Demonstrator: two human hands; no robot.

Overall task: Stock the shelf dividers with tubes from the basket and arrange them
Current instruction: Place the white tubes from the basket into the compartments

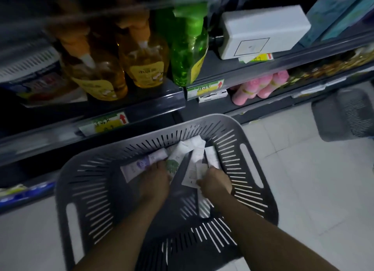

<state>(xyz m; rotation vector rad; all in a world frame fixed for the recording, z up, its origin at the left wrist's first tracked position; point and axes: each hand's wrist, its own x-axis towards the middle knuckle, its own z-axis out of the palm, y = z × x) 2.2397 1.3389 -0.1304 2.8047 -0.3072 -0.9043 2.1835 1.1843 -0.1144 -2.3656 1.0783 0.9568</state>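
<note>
A grey slotted basket [85, 189] stands on the floor in front of the shelves. Several white tubes lie inside it at the far side. Both my hands reach down into the basket. My left hand [154, 181] grips a white tube with a purple print [139, 165]. Beside it lies a white tube with a green print [175, 159]. My right hand [215, 184] holds a white tube [194, 169] by its flat end. More white tubes [211, 157] lie just past its fingers.
Dark shelves rise behind the basket, with yellow bottles [141, 62], a green bottle [188, 54], a white box [263, 31] and pink bottles [261, 86]. Price tags [110, 123] line the shelf edges. A second grey basket [344, 114] sits on the pale tiled floor at right.
</note>
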